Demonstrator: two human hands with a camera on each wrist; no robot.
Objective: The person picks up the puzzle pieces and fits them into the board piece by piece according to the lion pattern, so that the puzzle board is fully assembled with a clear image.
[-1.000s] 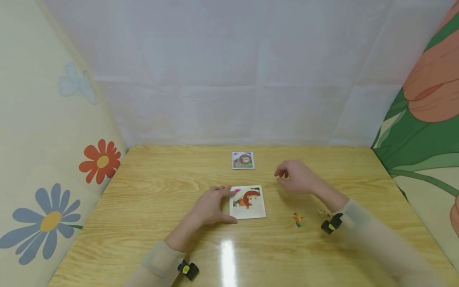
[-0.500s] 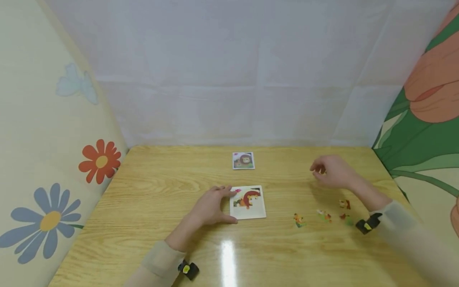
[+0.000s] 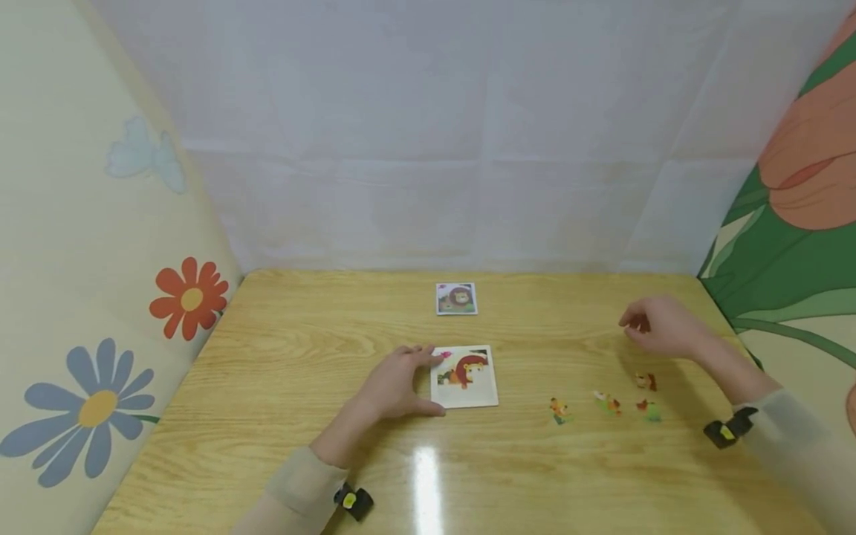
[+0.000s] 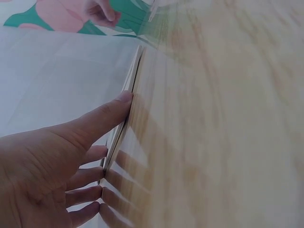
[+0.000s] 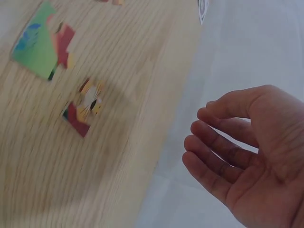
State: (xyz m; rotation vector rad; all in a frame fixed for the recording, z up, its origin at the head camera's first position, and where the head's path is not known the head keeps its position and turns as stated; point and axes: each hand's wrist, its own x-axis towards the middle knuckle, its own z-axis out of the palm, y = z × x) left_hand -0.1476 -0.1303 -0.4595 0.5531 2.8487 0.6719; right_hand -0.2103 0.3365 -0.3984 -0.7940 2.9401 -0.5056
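Observation:
A white square puzzle board [image 3: 464,397] with a partly assembled lion picture lies on the table. My left hand [image 3: 394,383] rests along its left side, the index finger at the upper left and the thumb at the near corner. In the left wrist view, the thumb and straight fingers touch the board's edge [image 4: 135,71]. Over the right of the table hovers my right hand [image 3: 665,327], fingers loosely bent. Nothing shows between them in the right wrist view. Below it lie loose puzzle pieces: a lion-face piece [image 5: 88,107], a green and red piece [image 3: 649,410], a multicoloured piece [image 3: 608,403] and an orange piece [image 3: 559,411].
A small lion picture card [image 3: 457,299] lies behind the board. The wooden table [image 3: 301,319] ends at a white cloth [image 3: 401,148] at the back. Painted flower panels [image 3: 40,245] stand at both sides.
My right hand has moved to the right, away from the board, uncovering several loose pieces. My left hand has stayed at the board.

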